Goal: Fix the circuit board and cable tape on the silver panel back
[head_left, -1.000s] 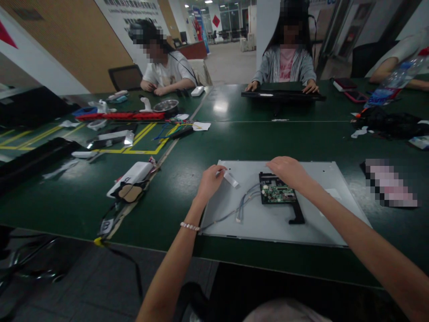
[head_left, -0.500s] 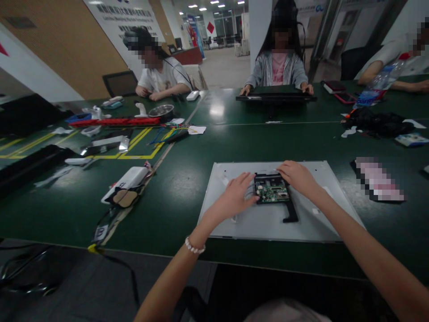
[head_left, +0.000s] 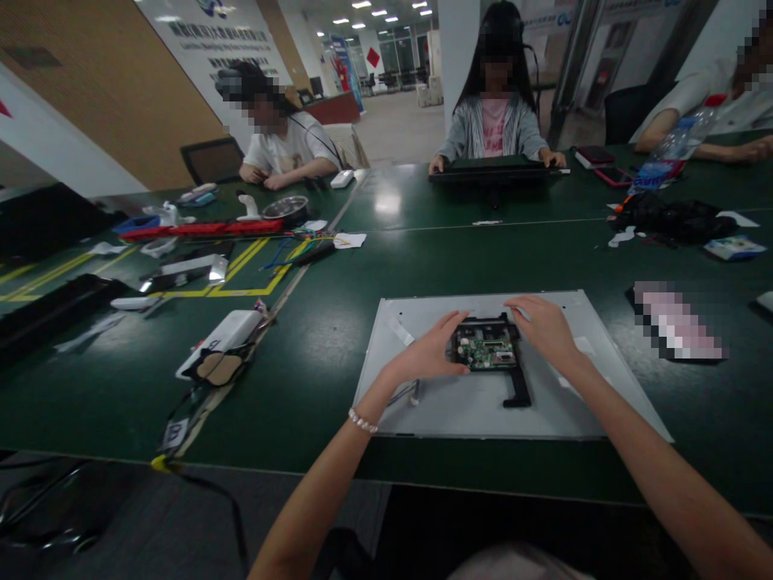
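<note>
A dark green tabletop (head_left: 416, 258) with a dull gloss carries a flat, rectangular, pale grey metal-looking panel (head_left: 435, 415), its surface smooth and its rim thin. Around the middle of that panel lies a black plastic frame (head_left: 518, 385), matt and roughly square in its main part. A raised bar runs along its far edge, with a small tab standing up at the far right corner. From its near right corner a narrow leg reaches toward the person and ends in a short foot turned left, so that it looks like a hook.

The left hand (head_left: 431, 350) is spread at the left side of the frame, its fingertips by the far left corner and its thumb by the near left one, with a wide space between them. The right hand (head_left: 547, 326) is bent over the far right corner, fingertips at or just beside the tab; whether they pinch it, I cannot tell.

Inside the frame sits a green circuit board (head_left: 483, 350), dotted with small parts: a silvery rectangular component on its right half and a whitish connector toward its left. Thin grey cables (head_left: 402, 392) show below the left hand. A whitish translucent strip (head_left: 400, 330) lies on the panel beyond that hand, and a pale beaded bracelet (head_left: 362, 420) circles the left wrist.
</note>
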### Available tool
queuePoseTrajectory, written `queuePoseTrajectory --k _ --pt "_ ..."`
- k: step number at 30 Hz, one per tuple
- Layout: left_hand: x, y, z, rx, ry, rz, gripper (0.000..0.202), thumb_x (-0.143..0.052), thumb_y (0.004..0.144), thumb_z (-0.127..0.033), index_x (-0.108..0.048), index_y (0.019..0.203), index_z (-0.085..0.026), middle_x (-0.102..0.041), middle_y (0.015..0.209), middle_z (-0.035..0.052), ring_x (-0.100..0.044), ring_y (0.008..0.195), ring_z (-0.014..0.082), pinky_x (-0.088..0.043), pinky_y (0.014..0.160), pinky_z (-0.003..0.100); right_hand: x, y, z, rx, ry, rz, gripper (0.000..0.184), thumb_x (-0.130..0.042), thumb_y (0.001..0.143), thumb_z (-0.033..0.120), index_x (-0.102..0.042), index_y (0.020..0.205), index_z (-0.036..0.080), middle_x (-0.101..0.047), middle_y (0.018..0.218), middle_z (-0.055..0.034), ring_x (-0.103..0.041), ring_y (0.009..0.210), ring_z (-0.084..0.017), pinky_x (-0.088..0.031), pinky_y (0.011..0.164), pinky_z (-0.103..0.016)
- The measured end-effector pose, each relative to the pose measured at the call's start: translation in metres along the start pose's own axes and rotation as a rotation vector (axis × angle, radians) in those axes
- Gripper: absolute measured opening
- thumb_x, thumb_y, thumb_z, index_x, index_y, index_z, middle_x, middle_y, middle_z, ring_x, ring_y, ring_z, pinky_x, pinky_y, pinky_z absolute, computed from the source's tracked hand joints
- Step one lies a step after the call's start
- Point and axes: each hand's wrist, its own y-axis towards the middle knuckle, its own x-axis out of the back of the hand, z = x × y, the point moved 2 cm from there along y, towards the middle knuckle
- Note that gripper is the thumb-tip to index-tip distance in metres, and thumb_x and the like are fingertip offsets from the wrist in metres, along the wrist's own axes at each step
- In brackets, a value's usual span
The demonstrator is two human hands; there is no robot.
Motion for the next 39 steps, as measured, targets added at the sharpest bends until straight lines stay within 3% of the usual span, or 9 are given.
queuePoseTrajectory --k 7,21,31,35,39 --pt "-0.002 0.000 0.007 0.004 -0.147 -0.030 0.100 -0.077 0.068 -0.029 -0.025 0.152 -0.020 -0.026 0.156 0.0167 -0.026 0.145 0.0361 -0.020 0.120 0.055 -0.013 0.002 0.008 0.068 -0.010 0.046 0.029 -0.046 0.093 0.015 -0.072 0.107 0.017 -0.073 0.107 -0.0090 -0.065 0.100 -0.023 -0.049 0.092 -0.037" --pt "-0.003 -0.002 0.009 0.028 -0.132 -0.026 0.099 -0.077 0.068 -0.031 -0.025 0.152 -0.021 -0.025 0.157 0.0168 -0.027 0.144 0.0375 -0.022 0.120 0.056 -0.017 0.004 0.022 0.118 -0.083 0.171 0.025 -0.049 0.093 0.015 -0.073 0.099 0.015 -0.071 0.101 -0.0114 -0.061 0.099 -0.025 -0.045 0.093 -0.039" --pt "-0.006 -0.005 0.004 0.048 -0.065 -0.017 0.104 -0.075 0.069 -0.032 -0.018 0.155 -0.020 -0.016 0.161 0.0169 -0.020 0.147 0.0375 -0.021 0.121 0.054 -0.015 0.001 0.021 0.086 -0.050 0.203 0.030 -0.047 0.094 0.021 -0.069 0.112 0.016 -0.069 0.109 -0.0126 -0.062 0.104 -0.025 -0.047 0.093 -0.039" --pt "-0.001 -0.012 -0.004 0.092 0.010 -0.018 0.101 -0.073 0.074 -0.036 -0.015 0.155 -0.021 -0.011 0.163 0.0148 -0.018 0.148 0.0343 -0.022 0.121 0.051 -0.010 0.001 0.020 0.072 -0.051 0.199 0.033 -0.046 0.093 0.022 -0.066 0.118 0.015 -0.068 0.117 -0.0137 -0.060 0.110 -0.026 -0.045 0.098 -0.042" --pt "0.007 -0.028 -0.007 0.146 0.111 -0.094 0.079 -0.058 0.089 -0.042 -0.018 0.154 -0.024 -0.014 0.163 0.0110 -0.017 0.149 0.0283 -0.021 0.122 0.047 -0.002 -0.013 0.021 0.049 -0.055 0.203 0.038 -0.042 0.096 0.028 -0.062 0.126 0.014 -0.064 0.127 -0.0137 -0.055 0.122 -0.027 -0.042 0.104 -0.044"
